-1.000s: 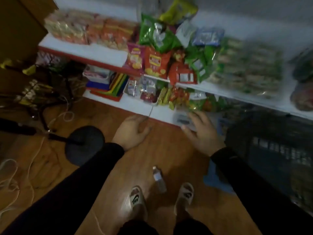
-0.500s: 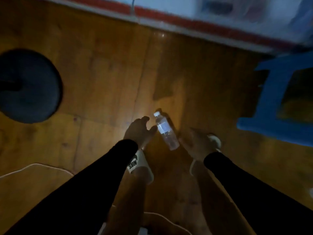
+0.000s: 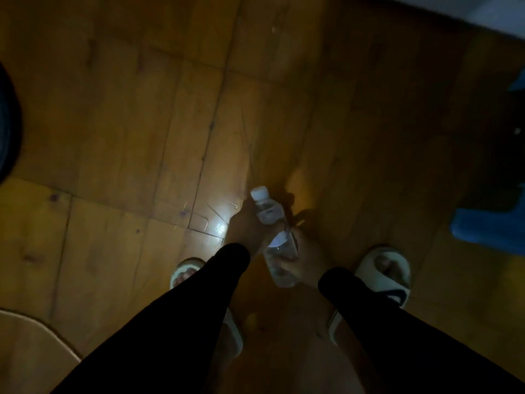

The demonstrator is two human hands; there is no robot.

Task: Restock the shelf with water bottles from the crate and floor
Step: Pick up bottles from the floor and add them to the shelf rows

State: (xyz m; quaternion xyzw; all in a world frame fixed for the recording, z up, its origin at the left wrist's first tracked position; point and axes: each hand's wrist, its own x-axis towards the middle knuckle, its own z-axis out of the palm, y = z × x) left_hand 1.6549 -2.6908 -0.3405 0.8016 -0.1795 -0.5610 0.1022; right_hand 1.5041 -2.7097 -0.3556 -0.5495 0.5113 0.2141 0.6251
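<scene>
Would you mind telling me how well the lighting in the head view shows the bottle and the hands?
Head view: dim overall; a glare patch on the wooden floor beside the left hand; the water bottle catches light; the right hand is in shadow, its grip hard to judge.

From my feed, the head camera looks straight down at a dim wooden floor (image 3: pixel 113 123). I see a clear water bottle (image 3: pixel 274 237) with a white cap, tilted with the cap pointing away from me, held between both hands. The left hand (image 3: pixel 244 228) grips it near the neck; the right hand (image 3: pixel 301 257) wraps the lower body. Both black sleeves (image 3: pixel 176 314) reach in from below. Two pale slippers (image 3: pixel 389 271) flank the hands. A blue object (image 3: pixel 488 228) sits at right.
</scene>
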